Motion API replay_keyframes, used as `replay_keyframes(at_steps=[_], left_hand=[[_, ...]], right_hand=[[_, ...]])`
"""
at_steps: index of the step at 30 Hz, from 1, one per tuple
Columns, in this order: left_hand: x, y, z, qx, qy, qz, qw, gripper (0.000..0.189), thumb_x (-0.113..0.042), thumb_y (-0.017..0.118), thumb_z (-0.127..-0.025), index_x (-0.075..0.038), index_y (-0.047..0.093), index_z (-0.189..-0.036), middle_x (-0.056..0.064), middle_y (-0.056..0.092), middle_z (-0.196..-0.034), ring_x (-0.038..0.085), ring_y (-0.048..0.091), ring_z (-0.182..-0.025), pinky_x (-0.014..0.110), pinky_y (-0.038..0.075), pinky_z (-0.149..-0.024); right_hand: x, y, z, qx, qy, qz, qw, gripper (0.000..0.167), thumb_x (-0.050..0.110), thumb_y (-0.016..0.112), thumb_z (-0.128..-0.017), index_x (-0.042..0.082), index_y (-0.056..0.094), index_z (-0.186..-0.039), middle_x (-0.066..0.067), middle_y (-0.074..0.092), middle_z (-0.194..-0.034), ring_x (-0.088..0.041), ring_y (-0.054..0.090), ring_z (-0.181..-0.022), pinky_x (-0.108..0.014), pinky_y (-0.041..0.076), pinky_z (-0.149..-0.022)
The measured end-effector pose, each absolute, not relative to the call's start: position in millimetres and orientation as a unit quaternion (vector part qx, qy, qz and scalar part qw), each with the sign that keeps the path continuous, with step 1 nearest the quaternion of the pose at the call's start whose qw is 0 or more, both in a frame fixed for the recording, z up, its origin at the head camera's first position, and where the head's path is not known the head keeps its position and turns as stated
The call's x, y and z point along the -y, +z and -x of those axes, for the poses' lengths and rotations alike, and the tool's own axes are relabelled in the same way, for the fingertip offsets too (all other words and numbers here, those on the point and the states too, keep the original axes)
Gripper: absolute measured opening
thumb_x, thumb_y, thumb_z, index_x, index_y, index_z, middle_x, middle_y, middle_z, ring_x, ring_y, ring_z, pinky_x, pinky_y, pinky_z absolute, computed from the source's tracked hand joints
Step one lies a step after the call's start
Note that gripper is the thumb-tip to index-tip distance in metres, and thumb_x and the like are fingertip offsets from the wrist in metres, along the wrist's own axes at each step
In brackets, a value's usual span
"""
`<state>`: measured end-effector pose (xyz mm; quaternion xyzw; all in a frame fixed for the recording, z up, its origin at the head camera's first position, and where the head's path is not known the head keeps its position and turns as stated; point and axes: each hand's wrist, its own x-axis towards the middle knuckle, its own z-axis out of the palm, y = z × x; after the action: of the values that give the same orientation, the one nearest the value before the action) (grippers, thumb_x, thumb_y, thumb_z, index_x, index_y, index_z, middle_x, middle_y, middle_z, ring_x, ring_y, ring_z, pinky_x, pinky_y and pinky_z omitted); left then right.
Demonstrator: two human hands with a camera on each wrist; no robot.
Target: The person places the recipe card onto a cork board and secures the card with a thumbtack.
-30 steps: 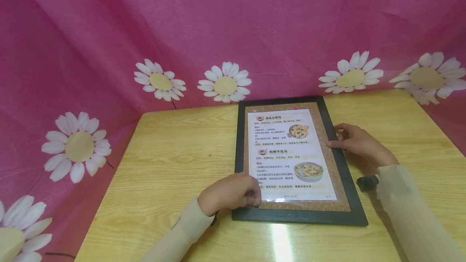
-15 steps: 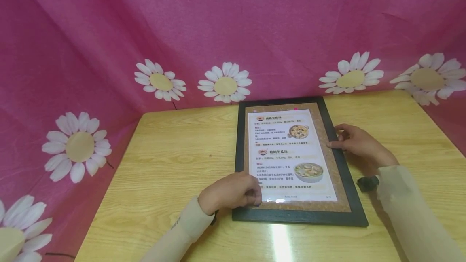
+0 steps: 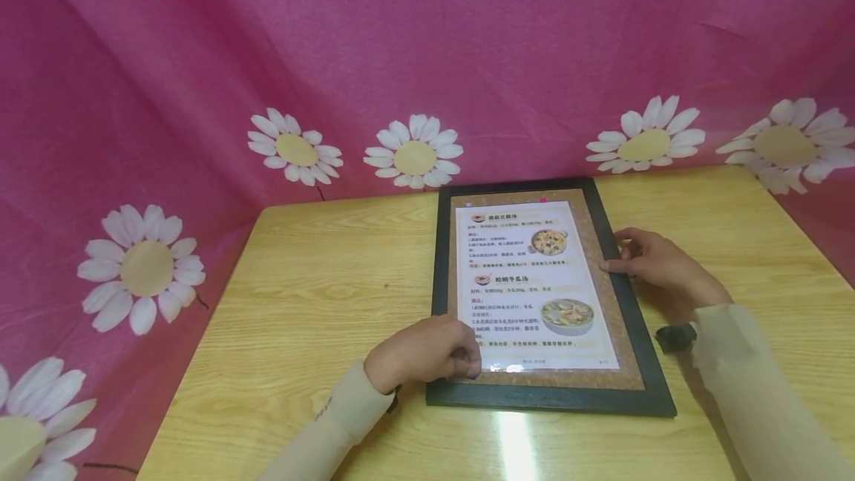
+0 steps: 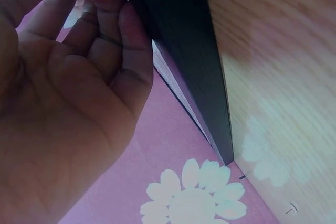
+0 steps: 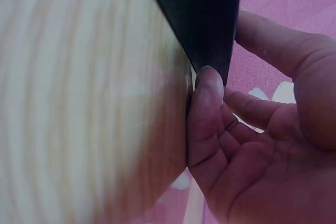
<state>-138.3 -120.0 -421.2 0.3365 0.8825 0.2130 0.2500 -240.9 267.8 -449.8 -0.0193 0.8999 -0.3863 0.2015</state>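
Observation:
A cork board with a black frame (image 3: 548, 396) lies on the table, a printed recipe sheet (image 3: 508, 303) on its cork. My left hand (image 3: 427, 351) is over the sheet's lower left corner, its fingers curled together. A small blue spot, apparently a pushpin (image 3: 473, 377), shows at the fingertips; the rest of it is hidden. In the left wrist view the frame's black side (image 4: 184, 51) runs past the curled fingers. My right hand (image 3: 661, 266) grips the frame's right edge, thumb on one face and fingers at the other, as the right wrist view shows around the black frame (image 5: 205, 19).
Pink pushpins (image 3: 543, 200) stand in the cork above the sheet. The wooden table (image 3: 320, 280) extends on both sides of the board. A pink curtain (image 3: 427, 36) with daisies hangs behind and left. A black wrist device (image 3: 675, 338) is on the right wrist.

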Motion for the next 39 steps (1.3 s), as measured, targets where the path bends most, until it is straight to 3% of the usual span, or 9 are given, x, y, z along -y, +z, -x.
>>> replay_keyframes(at_steps=[11,18,30,39], left_hand=[[115,-423,138,-0.891,0.238,-0.306,0.236,0.012,-0.013,0.079,-0.092,-0.015,0.079,-0.081,-0.009,0.065,-0.074,0.001,0.054,-0.060,0.017,0.047,-0.058],[114,-430,143,-0.892,0.248,-0.314,0.211,0.009,-0.012,0.077,-0.094,-0.016,0.080,-0.086,-0.010,0.068,-0.076,0.002,0.056,-0.064,0.017,0.049,-0.062],[118,-432,145,-0.878,0.268,-0.333,0.216,0.009,-0.015,0.084,-0.088,-0.016,0.078,-0.081,-0.012,0.068,-0.071,-0.003,0.053,-0.059,0.014,0.047,-0.057],[116,-430,141,-0.887,0.263,-0.323,0.201,0.011,-0.019,0.088,-0.082,-0.017,0.078,-0.077,-0.012,0.067,-0.069,-0.002,0.052,-0.060,0.015,0.046,-0.058]], right_hand=[[-269,-451,240,-0.892,-0.398,0.010,0.213,0.088,0.043,0.074,-0.096,-0.004,0.030,-0.156,-0.023,0.050,-0.125,-0.037,0.050,-0.118,-0.038,0.047,-0.090],[-272,-453,240,-0.893,-0.398,0.015,0.210,0.087,0.042,0.074,-0.096,-0.005,0.030,-0.155,-0.022,0.051,-0.123,-0.036,0.050,-0.117,-0.037,0.046,-0.090],[-269,-448,240,-0.906,-0.377,0.033,0.192,0.085,0.043,0.075,-0.095,-0.005,0.035,-0.153,-0.021,0.054,-0.118,-0.034,0.053,-0.111,-0.032,0.047,-0.082],[-267,-448,240,-0.893,-0.397,0.011,0.213,0.088,0.043,0.074,-0.095,-0.003,0.031,-0.156,-0.023,0.050,-0.125,-0.038,0.050,-0.117,-0.038,0.047,-0.091]])
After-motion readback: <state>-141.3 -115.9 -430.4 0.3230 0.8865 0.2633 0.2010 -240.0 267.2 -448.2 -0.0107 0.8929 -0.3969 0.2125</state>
